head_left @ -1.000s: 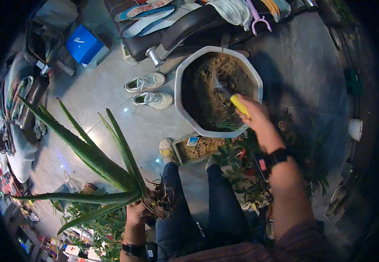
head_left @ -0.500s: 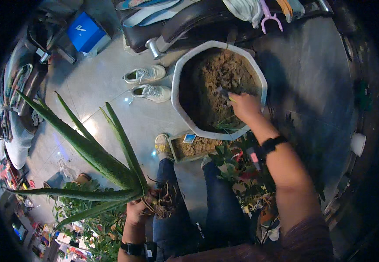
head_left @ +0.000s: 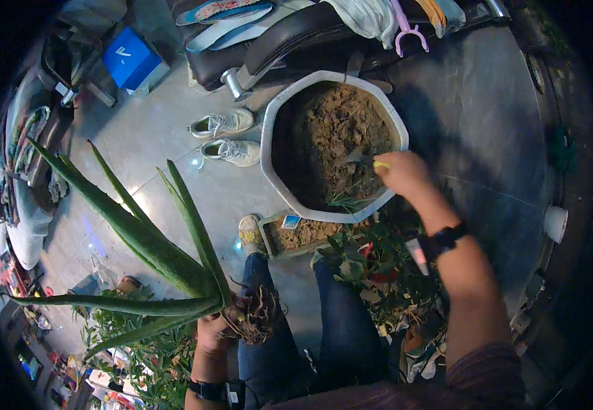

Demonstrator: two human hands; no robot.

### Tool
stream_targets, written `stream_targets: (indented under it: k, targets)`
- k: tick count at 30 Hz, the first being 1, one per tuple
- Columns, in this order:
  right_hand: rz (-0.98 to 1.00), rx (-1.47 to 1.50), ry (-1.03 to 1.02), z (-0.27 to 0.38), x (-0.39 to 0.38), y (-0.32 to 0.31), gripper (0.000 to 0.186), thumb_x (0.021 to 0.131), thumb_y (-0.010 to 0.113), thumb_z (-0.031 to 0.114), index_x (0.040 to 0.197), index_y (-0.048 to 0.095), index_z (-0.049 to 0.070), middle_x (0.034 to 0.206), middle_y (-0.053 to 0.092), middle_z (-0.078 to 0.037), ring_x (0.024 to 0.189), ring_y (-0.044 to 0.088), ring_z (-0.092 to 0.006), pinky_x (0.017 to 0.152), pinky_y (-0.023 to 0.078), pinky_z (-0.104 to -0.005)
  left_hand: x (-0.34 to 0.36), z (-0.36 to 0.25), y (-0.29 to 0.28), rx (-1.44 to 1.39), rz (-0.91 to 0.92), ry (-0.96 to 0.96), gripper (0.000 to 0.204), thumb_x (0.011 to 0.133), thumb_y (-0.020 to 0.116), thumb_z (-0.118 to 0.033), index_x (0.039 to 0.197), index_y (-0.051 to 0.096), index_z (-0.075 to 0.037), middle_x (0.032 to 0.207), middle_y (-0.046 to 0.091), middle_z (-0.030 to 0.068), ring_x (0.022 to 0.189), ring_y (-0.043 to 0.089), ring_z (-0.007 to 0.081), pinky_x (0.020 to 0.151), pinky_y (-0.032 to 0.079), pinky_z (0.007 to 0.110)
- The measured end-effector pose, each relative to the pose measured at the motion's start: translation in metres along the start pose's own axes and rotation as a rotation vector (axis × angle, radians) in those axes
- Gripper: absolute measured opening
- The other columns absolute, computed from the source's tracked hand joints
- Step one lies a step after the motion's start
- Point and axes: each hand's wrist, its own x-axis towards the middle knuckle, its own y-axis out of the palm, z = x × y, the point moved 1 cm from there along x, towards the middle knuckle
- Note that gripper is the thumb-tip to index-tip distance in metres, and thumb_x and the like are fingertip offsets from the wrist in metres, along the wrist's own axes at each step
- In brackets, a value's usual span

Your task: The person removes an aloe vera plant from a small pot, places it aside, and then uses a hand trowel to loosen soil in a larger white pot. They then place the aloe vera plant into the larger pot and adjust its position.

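An aloe plant (head_left: 160,260) with long spiky leaves and bare tangled roots is gripped in my left hand (head_left: 213,328), low on the left beside my leg. My right hand (head_left: 399,172) is closed on the yellow handle of a trowel (head_left: 360,159), whose dark blade is in the loose brown soil (head_left: 341,119) of a large white octagonal pot (head_left: 266,145). A small tuft of green shoots (head_left: 343,201) shows inside the pot near its front rim.
White sneakers (head_left: 225,124) stand left of the pot, near a blue box (head_left: 129,58). A shallow tray of soil (head_left: 306,239) lies in front. Leafy plants (head_left: 392,273) flank my legs. A dark padded seat (head_left: 276,51) holding insoles and cloth is behind, a white cup (head_left: 554,223) far right.
My right hand with the trowel has shifted right, toward the pot's right rim. My left hand and the aloe have stayed nearly in place.
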Motion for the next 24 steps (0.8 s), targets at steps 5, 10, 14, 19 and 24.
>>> stream_targets:
  k: [5,10,14,19,24]
  targets:
    - [0.291,-0.224,0.233,0.036,0.006,0.000,0.016,0.073,0.058,0.019,0.081,0.069,0.011,0.086,0.066,-0.010,0.082,0.063,-0.0307,0.071,0.051,-0.0424,0.005,0.007,-0.002,0.075,-0.029,0.000,0.031,0.069,0.071,-0.005,0.096,0.057,0.001,0.089,0.060,0.0115,0.090,0.060,0.0264,0.086,0.047,0.041]
    - [0.241,-0.176,0.290,0.048,0.015,0.011,0.020,0.075,0.055,0.019,0.083,0.069,0.007,0.091,0.066,-0.015,0.086,0.064,-0.0326,0.075,0.051,-0.0430,0.005,0.006,0.004,0.043,0.027,-0.007,0.034,0.069,0.069,-0.005,0.098,0.056,0.001,0.090,0.060,0.0111,0.088,0.059,0.0254,0.083,0.048,0.039]
    - [0.087,-0.188,0.166,0.006,0.001,-0.023,0.016,0.073,0.059,0.020,0.080,0.069,0.009,0.084,0.066,-0.013,0.082,0.064,-0.0316,0.073,0.051,-0.0426,0.001,0.003,0.001,0.053,0.004,-0.029,0.036,0.066,0.068,-0.005,0.099,0.055,0.002,0.090,0.058,0.0100,0.086,0.059,0.0245,0.081,0.049,0.038]
    - [0.040,-0.325,0.109,0.030,0.018,0.033,0.012,0.070,0.057,0.012,0.071,0.067,0.007,0.077,0.065,-0.016,0.076,0.065,-0.0317,0.060,0.051,-0.0426,0.002,0.010,0.000,0.061,0.002,-0.055,0.032,0.068,0.072,-0.006,0.095,0.056,0.001,0.089,0.059,0.0103,0.089,0.060,0.0251,0.078,0.050,0.037]
    - [-0.071,-0.390,0.008,-0.013,-0.013,0.029,0.018,0.077,0.055,0.017,0.085,0.070,0.014,0.071,0.065,-0.011,0.067,0.064,-0.0281,0.057,0.050,-0.0420,0.001,0.004,0.001,0.050,0.022,-0.046,0.031,0.068,0.072,-0.006,0.094,0.056,0.000,0.088,0.060,0.0105,0.088,0.061,0.0259,0.076,0.051,0.038]
